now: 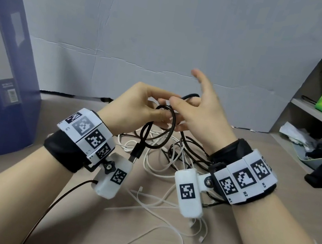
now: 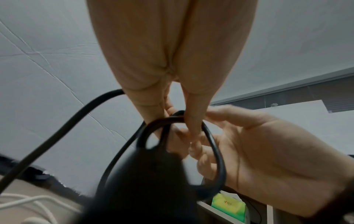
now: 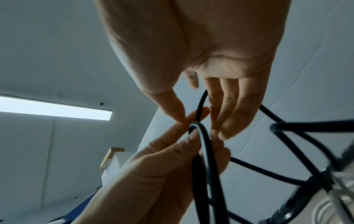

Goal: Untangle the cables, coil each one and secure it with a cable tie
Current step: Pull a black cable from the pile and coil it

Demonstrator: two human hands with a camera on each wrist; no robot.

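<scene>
Your left hand (image 1: 137,105) pinches black cable (image 1: 159,134) loops, raised above counter (image 1: 83,226). Right hand (image 1: 199,115) touching same loops, fingers mostly spread, thumb against cable. Loose run trails down-right into tangle with white cables (image 1: 161,164); right hand nearer it. Loops hang vertical.

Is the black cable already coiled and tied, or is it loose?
Partly coiled, not tied. The left hand pinches a few loops of the black cable; the rest trails into the tangle, and the cable ties lie unused on the table.
</scene>
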